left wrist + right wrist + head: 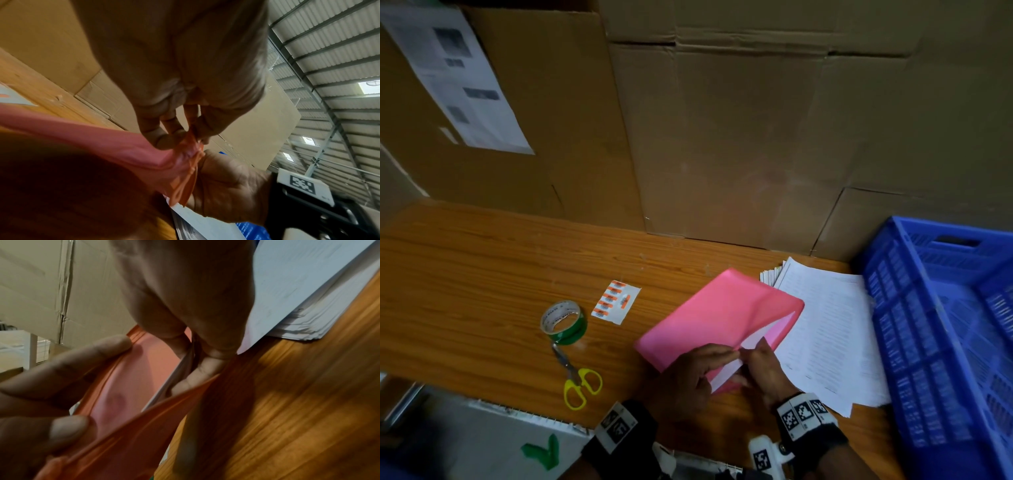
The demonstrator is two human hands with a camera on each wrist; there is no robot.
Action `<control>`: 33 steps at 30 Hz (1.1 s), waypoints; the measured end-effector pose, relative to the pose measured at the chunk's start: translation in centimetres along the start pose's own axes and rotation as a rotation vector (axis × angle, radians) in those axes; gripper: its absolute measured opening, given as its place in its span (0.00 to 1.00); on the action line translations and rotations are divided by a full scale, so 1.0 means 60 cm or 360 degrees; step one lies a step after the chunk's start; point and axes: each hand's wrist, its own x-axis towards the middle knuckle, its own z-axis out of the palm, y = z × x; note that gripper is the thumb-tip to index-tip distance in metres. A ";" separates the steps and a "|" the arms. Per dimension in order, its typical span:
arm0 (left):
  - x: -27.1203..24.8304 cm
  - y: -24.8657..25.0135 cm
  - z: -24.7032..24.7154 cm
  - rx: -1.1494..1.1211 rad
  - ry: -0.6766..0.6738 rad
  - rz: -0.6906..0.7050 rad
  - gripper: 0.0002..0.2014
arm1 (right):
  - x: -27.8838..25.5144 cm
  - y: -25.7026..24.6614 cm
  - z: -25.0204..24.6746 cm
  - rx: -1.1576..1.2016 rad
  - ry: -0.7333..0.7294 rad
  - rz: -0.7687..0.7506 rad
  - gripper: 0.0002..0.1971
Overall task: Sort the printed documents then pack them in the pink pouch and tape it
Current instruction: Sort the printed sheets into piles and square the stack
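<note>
The pink pouch [715, 318] lies flat on the wooden table, its open mouth towards me. White printed sheets [726, 373] show inside the mouth. My left hand [726, 356] pinches the pouch's upper layer at the mouth; in the left wrist view its fingertips [164, 139] bunch the pink edge [189, 155]. My right hand [751, 353] grips the same edge from the right, with fingers curled into the mouth [203, 356] beside the sheets' edge. A stack of printed documents [825, 329] lies to the right, partly under the pouch. A green tape roll [565, 322] stands to the left.
Yellow-handled scissors [578, 380] lie just below the tape roll. A small sheet of orange stickers [616, 301] sits between the tape and the pouch. A blue plastic crate [945, 325] stands at the right. Cardboard boxes [722, 137] wall off the back of the table.
</note>
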 end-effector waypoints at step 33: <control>-0.024 -0.090 -0.042 0.0113 0.0234 -0.0055 0.34 | 0.140 0.014 0.115 -0.0674 -0.0209 0.0127 0.09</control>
